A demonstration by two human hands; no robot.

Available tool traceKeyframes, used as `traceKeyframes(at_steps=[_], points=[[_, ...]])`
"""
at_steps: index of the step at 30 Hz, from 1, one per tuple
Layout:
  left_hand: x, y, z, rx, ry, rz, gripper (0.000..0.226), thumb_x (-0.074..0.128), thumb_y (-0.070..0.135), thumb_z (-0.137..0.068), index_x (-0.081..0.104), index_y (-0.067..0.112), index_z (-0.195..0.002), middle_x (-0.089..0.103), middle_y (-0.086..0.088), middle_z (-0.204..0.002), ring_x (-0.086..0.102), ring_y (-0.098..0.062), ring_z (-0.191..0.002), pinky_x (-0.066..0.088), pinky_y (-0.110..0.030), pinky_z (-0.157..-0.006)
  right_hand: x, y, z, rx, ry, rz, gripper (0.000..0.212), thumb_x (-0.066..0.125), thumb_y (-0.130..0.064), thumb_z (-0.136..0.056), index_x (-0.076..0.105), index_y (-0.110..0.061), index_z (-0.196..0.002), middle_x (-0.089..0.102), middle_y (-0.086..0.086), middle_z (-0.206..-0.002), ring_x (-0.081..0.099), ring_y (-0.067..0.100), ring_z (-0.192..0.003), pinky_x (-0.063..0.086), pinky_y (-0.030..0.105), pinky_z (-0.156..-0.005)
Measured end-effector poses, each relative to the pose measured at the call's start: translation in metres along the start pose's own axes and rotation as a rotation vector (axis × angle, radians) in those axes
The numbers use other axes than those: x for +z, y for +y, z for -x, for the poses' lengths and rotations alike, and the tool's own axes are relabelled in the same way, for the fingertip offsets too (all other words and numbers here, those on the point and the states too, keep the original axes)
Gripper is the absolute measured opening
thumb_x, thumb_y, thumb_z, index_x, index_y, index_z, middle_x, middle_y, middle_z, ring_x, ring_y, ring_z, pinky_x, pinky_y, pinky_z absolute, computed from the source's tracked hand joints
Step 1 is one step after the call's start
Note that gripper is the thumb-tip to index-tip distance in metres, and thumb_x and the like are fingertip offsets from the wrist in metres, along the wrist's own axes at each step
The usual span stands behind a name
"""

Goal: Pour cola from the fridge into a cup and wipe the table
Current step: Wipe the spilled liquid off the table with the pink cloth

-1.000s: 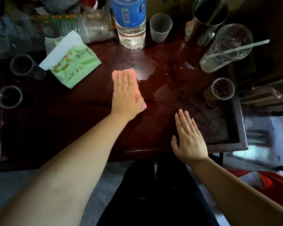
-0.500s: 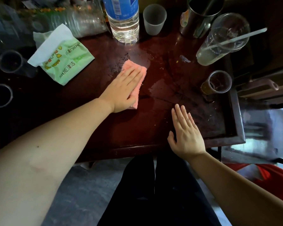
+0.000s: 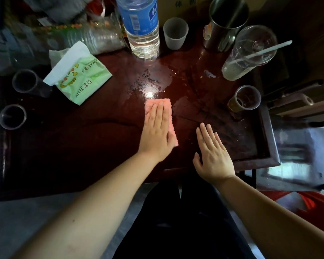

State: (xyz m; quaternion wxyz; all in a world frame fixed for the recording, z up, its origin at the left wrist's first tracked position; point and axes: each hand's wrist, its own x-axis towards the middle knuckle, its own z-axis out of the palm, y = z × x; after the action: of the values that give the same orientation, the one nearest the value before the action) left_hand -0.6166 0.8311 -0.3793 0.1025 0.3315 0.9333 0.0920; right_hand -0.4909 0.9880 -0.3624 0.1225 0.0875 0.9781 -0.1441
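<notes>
Now pressing the pink cloth [image 3: 168, 104] flat against the table [image 3: 82, 146] with the left hand [image 3: 157, 135], fingers straight and close together, palm down on top of it. Only the far edge and the right edge of the cloth to be seen from under the hand. Lying near the middle of the table, just at the near border of a wet shining patch [image 3: 151, 85].

Resting the right hand [image 3: 211, 154] flat on the bare wood to the right of the cloth, near it but apart, fingers stretched and a little spread, holding nothing.

Beyond the wet patch, standing at the far edge: a water bottle [image 3: 140, 25] with a blue label, a frosted cup [image 3: 175, 33] just to its right, then a metal mug [image 3: 224, 21]. Further right, a tall clear cup [image 3: 245, 55] with a white straw [image 3: 269, 48] sticking out of its mouth and some pale liquid at the bottom.

Near the right rim of the table, a small clear cup [image 3: 245, 99] with a little brownish liquid, well apart from both hands.

On the left side, a green tissue pack [image 3: 82, 79] with a white sheet pulled out, one low cup [image 3: 24, 81] beside it and a second low cup [image 3: 12, 116] nearer. Cannot tell what is inside these two.
</notes>
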Motion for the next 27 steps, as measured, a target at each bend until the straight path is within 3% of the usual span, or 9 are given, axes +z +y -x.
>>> traceKeyframes(at_steps=[4,6,11,21,25,27], points=[[0.004,0.028,-0.007,-0.245,0.061,0.021,0.074,0.023,0.032,-0.087,0.015,-0.007,-0.149,0.015,-0.026,-0.157,0.014,-0.038,-0.146,0.016,-0.050,-0.120,-0.001,0.000,-0.001,0.004,-0.011,0.005,0.073,0.038,-0.029,-0.084,0.018,-0.005,-0.149,0.009,0.009,-0.159,0.003,0.022,-0.148,0.010,0.038,-0.120],[0.005,0.033,-0.019,-0.337,0.082,0.036,0.075,0.023,0.033,-0.086,0.013,-0.007,-0.149,0.015,-0.026,-0.157,0.013,-0.039,-0.146,0.012,-0.049,-0.120,-0.001,0.000,-0.001,0.006,-0.015,-0.001,0.073,0.039,-0.028,-0.083,0.019,-0.005,-0.149,0.010,0.009,-0.159,0.003,0.022,-0.148,0.010,0.038,-0.120],[0.004,0.037,-0.055,-0.463,0.094,0.061,0.076,0.018,0.036,-0.086,0.009,-0.007,-0.149,0.012,-0.027,-0.157,0.010,-0.040,-0.147,0.011,-0.050,-0.120,-0.002,0.000,-0.002,0.004,-0.029,-0.015,0.074,0.039,-0.028,-0.083,0.018,-0.005,-0.150,0.008,0.009,-0.159,0.001,0.022,-0.148,0.008,0.038,-0.120],[-0.003,0.012,-0.113,-0.305,0.111,-0.032,0.075,0.012,0.034,-0.088,0.008,-0.005,-0.151,0.007,-0.024,-0.159,0.003,-0.037,-0.148,0.004,-0.047,-0.121,-0.002,0.002,-0.003,0.008,-0.044,-0.021,0.075,0.041,-0.029,-0.083,0.018,-0.005,-0.150,0.008,0.009,-0.159,0.001,0.021,-0.148,0.010,0.038,-0.119],[-0.002,-0.004,-0.137,-0.187,0.075,-0.088,0.075,0.020,0.035,-0.089,0.005,-0.004,-0.151,0.006,-0.023,-0.159,0.001,-0.036,-0.148,0.006,-0.048,-0.120,-0.002,0.002,-0.003,0.012,-0.035,-0.031,0.075,0.042,-0.029,-0.082,0.020,-0.006,-0.149,0.011,0.009,-0.159,0.002,0.020,-0.148,0.011,0.038,-0.118],[-0.006,-0.010,-0.149,-0.124,0.061,-0.086,0.074,0.014,0.033,-0.088,0.006,-0.005,-0.151,0.007,-0.022,-0.160,0.003,-0.036,-0.148,0.008,-0.048,-0.119,-0.002,0.002,-0.003,0.010,-0.031,-0.043,0.075,0.043,-0.029,-0.081,0.021,-0.005,-0.149,0.013,0.010,-0.158,0.003,0.021,-0.148,0.013,0.039,-0.117]])
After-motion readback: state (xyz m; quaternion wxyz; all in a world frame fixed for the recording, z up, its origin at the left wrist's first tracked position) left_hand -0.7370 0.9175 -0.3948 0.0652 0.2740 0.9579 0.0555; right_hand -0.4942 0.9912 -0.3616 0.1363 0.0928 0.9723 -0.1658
